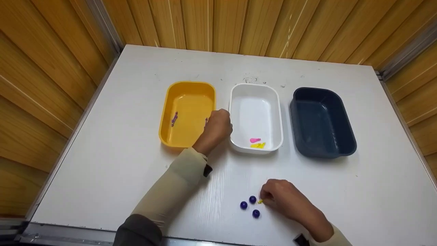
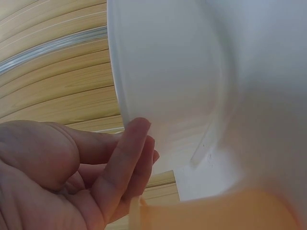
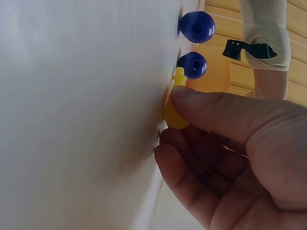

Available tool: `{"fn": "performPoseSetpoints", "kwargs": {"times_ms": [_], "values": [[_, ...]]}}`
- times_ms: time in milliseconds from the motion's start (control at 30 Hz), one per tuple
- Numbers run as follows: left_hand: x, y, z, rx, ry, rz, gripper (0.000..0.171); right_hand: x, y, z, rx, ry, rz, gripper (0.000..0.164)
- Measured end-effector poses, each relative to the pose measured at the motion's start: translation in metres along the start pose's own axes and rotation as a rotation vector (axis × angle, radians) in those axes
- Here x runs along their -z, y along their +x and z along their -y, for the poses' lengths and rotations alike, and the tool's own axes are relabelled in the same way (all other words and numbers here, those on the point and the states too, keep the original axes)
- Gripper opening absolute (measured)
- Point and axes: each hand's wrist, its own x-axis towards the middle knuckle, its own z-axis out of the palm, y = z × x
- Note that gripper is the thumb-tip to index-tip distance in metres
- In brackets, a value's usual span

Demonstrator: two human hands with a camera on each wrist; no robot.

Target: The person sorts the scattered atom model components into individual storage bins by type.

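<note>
In the head view, my left hand (image 1: 218,124) hovers at the yellow tray's (image 1: 164,133) right rim, beside the white tray (image 1: 280,136). Its fingers are loosely bent, and the left wrist view shows nothing between them. Down at the table's front, my right hand (image 1: 285,198) pinches a small yellow bulb-shaped piece (image 3: 176,112) between thumb and fingers, low over the tabletop. Beside it lie three dark blue beads: one bead (image 1: 252,199), a second bead (image 1: 243,205) and a third bead (image 1: 256,214). The right wrist view shows holes in two of them.
Purple pieces (image 1: 174,119) lie in the yellow tray. A pink piece (image 1: 255,140) and yellow pieces (image 1: 258,145) lie at the white tray's near end. The dark blue tray (image 1: 351,147) stands to the right. Wood-panelled walls (image 1: 228,24) enclose the table.
</note>
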Motion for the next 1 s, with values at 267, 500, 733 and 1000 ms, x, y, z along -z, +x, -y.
{"fn": "performPoseSetpoints", "kwargs": {"times_ms": [267, 500, 733, 1000], "values": [[0.001, -0.001, 0.001, -0.018, -0.011, -0.013, 0.018, 0.001, 0.001, -0.001, 0.004, 0.0, -0.005, 0.016], [0.001, -0.001, 0.002, -0.035, -0.015, -0.033, 0.018, 0.003, 0.003, -0.004, 0.037, -0.019, -0.025, 0.013], [0.001, -0.001, 0.001, -0.018, 0.0, -0.014, 0.019, 0.008, 0.005, -0.007, 0.0, -0.054, -0.095, 0.013], [0.001, -0.001, 0.002, -0.034, 0.003, -0.03, 0.017, 0.023, 0.013, -0.01, -0.041, -0.075, -0.239, 0.014]]}}
